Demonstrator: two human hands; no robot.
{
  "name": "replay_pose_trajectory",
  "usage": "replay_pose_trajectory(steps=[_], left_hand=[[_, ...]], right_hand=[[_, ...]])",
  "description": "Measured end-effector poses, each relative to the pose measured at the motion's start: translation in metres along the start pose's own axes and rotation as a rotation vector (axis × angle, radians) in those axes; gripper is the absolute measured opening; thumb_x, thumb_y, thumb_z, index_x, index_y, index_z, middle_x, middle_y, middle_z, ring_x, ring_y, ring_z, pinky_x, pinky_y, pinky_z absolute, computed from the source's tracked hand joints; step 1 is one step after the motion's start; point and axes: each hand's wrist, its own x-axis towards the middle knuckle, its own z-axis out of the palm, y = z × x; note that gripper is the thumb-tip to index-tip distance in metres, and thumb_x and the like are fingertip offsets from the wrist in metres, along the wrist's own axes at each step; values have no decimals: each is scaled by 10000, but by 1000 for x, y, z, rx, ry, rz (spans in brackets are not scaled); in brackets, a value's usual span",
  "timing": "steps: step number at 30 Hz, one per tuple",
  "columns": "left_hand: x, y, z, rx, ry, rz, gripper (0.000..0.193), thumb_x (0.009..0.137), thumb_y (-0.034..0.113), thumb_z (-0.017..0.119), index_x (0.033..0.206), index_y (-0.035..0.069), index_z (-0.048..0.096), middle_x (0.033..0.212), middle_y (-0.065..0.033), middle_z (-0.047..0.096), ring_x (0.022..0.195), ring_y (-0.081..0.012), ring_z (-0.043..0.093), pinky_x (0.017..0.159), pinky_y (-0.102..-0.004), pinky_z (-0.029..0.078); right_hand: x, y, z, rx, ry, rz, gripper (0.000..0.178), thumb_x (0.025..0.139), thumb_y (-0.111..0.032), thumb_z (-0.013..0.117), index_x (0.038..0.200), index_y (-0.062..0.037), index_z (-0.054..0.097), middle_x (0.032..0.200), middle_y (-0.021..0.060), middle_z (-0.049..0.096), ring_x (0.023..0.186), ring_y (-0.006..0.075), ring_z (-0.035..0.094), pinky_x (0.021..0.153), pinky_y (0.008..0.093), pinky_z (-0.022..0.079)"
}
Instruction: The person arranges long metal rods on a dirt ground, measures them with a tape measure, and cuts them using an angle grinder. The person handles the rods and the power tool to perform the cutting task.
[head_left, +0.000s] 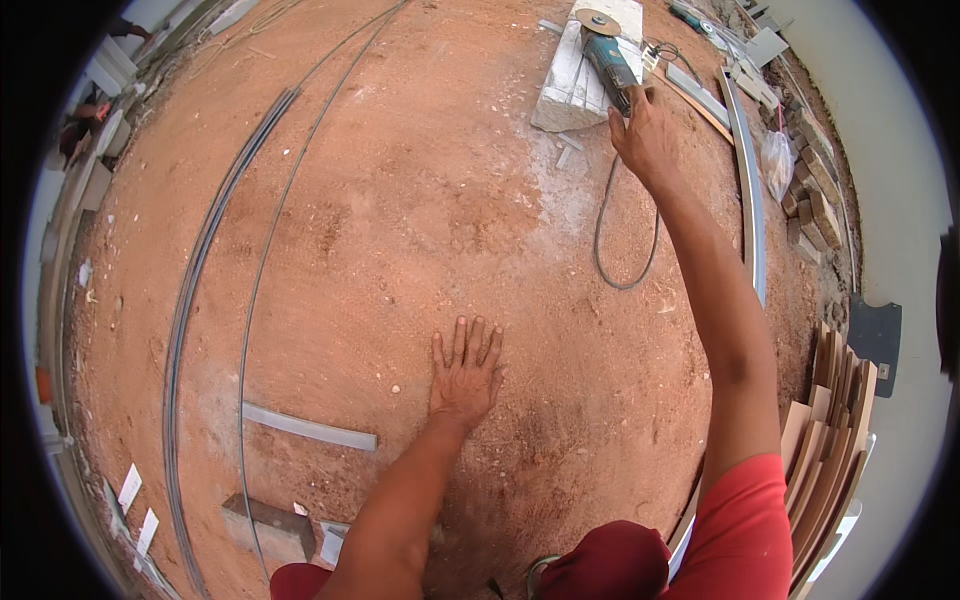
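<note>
My left hand (466,378) is pressed toward the reddish dirt ground, its fingers spread and nothing in it. Stretched out to the far right, my right hand (645,135) closes around the rear end of a teal and black angle grinder (606,62), with the thumb on one side and the fingers on the other. A round cutting disc (597,22) is fitted at the grinder's far end. Under the grinder lies a whitish, dusty block (562,98) with grooves along it. A dark power cord (599,235) loops over the dirt below my right hand.
Long thin rods (205,235) and a cable (268,240) run along the left. A flat grey strip (310,428) and a concrete block (268,528) lie nearer. At right are a long metal profile (746,180), stacked bricks (815,205) and brown boards (830,440) by a wall.
</note>
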Motion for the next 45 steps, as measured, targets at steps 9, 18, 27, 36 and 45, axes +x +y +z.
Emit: replay_pose_trajectory(steps=[9,18,27,36,45], left_hand=[[1,-5,2,-37,-37,17,654,1091,513,270,1661,265,70,1731,-74,14,1594,-302,-42,1254,-611,-40],[4,-3,-6,-38,-75,10,647,1093,518,231,1663,257,71,1733,-58,15,1594,-289,-57,1257,-601,-47],[-3,4,0,-28,49,15,650,1088,520,255,1659,233,138,1728,-64,80,1595,-289,3,1268,-583,-20],[-29,-12,-26,-209,174,31,500,1003,368,541,1442,128,536,1560,-158,426,1478,-323,338,1198,-534,266],[-314,-84,-150,-570,-127,-44,327,934,158,641,1249,74,623,943,-213,696,923,-364,706,793,-456,557]], right_hand=[[85,60,120,-155,-285,470,735,848,-382,755,1344,63,447,1382,322,543,1267,428,588,1038,483,509],[88,92,107,-186,-270,207,823,860,-543,738,1282,114,479,1221,329,638,1141,450,652,958,491,533],[-63,20,-19,245,-298,204,747,888,-544,718,1237,80,503,956,276,667,841,393,683,758,492,536],[-302,-188,-191,1314,-539,407,684,946,-451,688,1329,79,491,959,180,659,817,199,666,669,348,550],[-329,-304,-319,1273,-891,73,712,949,-481,682,1329,82,466,1046,221,604,980,289,638,805,437,524]])
